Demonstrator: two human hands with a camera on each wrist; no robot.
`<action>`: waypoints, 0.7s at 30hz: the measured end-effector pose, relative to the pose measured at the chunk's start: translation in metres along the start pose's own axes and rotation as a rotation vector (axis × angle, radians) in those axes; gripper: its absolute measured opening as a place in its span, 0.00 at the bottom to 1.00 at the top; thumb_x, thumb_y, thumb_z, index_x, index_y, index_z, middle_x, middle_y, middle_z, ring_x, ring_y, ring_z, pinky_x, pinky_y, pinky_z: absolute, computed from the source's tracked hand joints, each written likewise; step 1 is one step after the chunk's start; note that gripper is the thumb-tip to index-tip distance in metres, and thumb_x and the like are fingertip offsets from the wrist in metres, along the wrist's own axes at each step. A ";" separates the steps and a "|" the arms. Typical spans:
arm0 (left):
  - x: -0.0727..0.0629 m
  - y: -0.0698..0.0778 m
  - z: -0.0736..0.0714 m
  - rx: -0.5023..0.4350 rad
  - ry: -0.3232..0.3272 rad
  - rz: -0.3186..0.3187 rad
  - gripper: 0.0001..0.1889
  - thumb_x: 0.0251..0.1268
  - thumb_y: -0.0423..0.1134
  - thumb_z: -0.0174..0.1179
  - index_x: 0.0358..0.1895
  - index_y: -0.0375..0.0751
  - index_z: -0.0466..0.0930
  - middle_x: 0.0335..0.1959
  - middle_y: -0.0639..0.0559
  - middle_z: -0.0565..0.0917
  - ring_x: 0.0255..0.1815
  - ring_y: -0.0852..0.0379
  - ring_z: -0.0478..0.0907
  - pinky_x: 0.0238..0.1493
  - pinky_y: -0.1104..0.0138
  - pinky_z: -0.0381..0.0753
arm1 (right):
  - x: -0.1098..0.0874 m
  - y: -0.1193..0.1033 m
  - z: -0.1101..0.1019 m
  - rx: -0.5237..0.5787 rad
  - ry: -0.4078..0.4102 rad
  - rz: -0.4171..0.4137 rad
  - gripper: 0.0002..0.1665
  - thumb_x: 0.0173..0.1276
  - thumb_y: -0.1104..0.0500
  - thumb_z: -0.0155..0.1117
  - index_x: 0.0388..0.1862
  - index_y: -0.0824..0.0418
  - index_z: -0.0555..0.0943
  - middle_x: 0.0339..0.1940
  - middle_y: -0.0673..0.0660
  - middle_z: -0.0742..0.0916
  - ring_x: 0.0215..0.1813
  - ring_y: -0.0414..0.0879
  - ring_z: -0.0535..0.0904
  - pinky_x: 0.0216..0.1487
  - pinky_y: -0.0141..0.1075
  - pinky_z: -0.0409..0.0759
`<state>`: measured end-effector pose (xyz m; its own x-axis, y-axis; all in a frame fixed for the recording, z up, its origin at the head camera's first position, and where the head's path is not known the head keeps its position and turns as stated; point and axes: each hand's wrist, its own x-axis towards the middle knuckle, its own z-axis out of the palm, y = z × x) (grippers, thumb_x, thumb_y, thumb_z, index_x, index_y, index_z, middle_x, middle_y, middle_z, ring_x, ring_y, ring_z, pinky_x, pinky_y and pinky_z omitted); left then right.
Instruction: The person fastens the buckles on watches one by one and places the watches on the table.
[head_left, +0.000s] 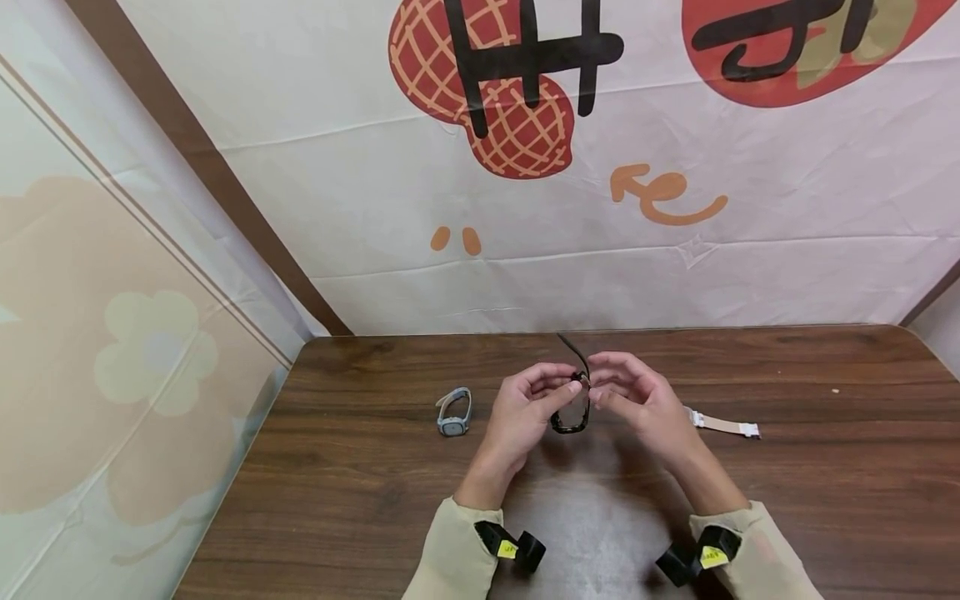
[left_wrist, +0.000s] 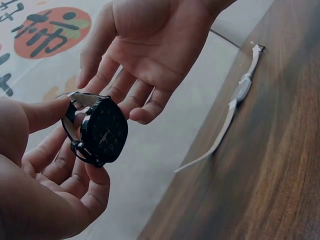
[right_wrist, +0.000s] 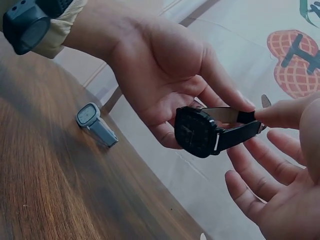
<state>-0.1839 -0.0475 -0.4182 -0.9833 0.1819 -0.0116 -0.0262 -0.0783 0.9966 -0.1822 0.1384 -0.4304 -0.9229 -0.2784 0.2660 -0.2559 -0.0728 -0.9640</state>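
Note:
A black wristwatch point(head_left: 570, 428) with a dark strap is held above the table, between both hands. In the left wrist view its dark square-round dial point(left_wrist: 109, 132) shows pale markings. My left hand point(head_left: 528, 412) pinches the strap near the case, thumb on top, other fingers curled below. From the other side my right hand point(head_left: 641, 404) pinches the strap at its band loop, seen in the right wrist view beside the black strap point(right_wrist: 240, 135). One strap end sticks up past the fingertips in the head view.
A light blue watch point(head_left: 453, 426), its strap looped, lies on the brown wooden table point(head_left: 360, 500) left of the hands. To the right lies a white-strapped watch point(head_left: 723, 425), partly behind the right hand in the head view. A printed cloth point(head_left: 525, 275) hangs behind the table.

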 end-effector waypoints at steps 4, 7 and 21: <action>0.002 -0.005 0.001 0.001 0.007 -0.011 0.12 0.63 0.33 0.67 0.49 0.34 0.84 0.40 0.48 0.86 0.41 0.61 0.82 0.44 0.71 0.79 | 0.001 0.003 -0.002 0.033 0.011 0.054 0.19 0.73 0.67 0.57 0.60 0.74 0.72 0.41 0.50 0.86 0.40 0.41 0.83 0.46 0.35 0.83; 0.003 -0.007 0.002 0.004 0.012 -0.021 0.12 0.64 0.34 0.67 0.49 0.34 0.84 0.40 0.47 0.86 0.41 0.61 0.82 0.45 0.69 0.80 | 0.002 0.003 -0.003 0.081 0.002 0.094 0.19 0.76 0.64 0.54 0.60 0.75 0.72 0.42 0.51 0.85 0.42 0.44 0.83 0.49 0.38 0.83; 0.005 -0.016 0.001 0.061 -0.049 -0.075 0.12 0.62 0.35 0.69 0.48 0.37 0.86 0.40 0.47 0.88 0.40 0.61 0.83 0.43 0.71 0.79 | 0.005 0.003 -0.004 0.210 0.017 0.287 0.15 0.78 0.56 0.53 0.52 0.66 0.78 0.38 0.49 0.85 0.40 0.40 0.82 0.48 0.37 0.81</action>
<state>-0.1879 -0.0445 -0.4337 -0.9689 0.2329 -0.0836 -0.0867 -0.0031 0.9962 -0.1890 0.1404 -0.4324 -0.9539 -0.2998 -0.0170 0.0771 -0.1897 -0.9788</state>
